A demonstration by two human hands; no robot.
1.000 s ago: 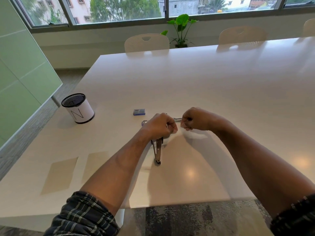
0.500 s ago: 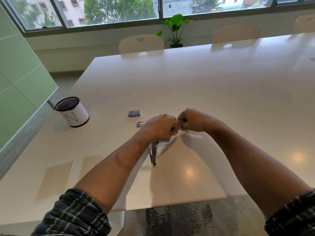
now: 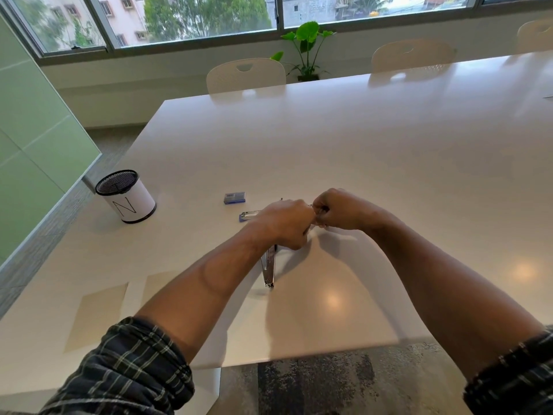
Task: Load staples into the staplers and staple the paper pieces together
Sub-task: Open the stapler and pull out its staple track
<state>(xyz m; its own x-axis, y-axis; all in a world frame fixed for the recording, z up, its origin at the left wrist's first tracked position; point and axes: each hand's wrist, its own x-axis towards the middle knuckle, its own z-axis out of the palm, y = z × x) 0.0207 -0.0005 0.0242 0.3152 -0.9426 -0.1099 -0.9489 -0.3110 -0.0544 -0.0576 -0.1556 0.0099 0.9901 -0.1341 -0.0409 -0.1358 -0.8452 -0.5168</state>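
A metal stapler [image 3: 268, 269] is swung open, one arm pointing down toward me below my left hand [image 3: 285, 223], which is closed around its hinge end. My right hand [image 3: 336, 209] is closed next to the left, knuckles touching, pinching something small and metallic at the stapler's other arm; what it pinches is hidden. A second stapler [image 3: 248, 215] with a blue end lies just left of my left hand. A small blue staple box [image 3: 235, 198] lies beyond it. Two pale paper pieces [image 3: 97, 314] lie side by side at the near left of the white table [image 3: 329, 139].
A black mesh pen cup [image 3: 125, 196] with a white wrap marked N stands at the table's left side. White chairs [image 3: 245, 74] line the far edge, a potted plant [image 3: 308, 46] behind them. The table's near edge runs just under my forearms.
My right hand has slid left along the stapler's upper arm until it meets my left hand. The short metal piece seen between the hands a second ago is now covered.
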